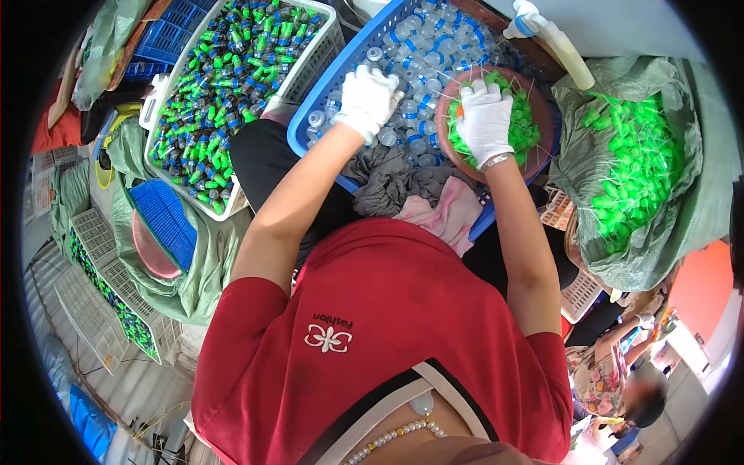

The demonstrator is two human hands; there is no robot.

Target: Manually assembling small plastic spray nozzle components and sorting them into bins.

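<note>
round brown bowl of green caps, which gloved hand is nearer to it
Right. The right hand reaches into the round brown bowl among the green caps; the left hand is off to its left, over the blue plastic basket.

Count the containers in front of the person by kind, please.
Blue basket of clear bottles, under the left hand: 1
White basket of capped bottles: 1
Brown bowl of green caps, under the right hand: 1
Total: 3

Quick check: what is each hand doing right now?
Left hand: closed on a small clear bottle in the blue basket.
Right hand: in the bowl of green caps; grip unclear.
</note>
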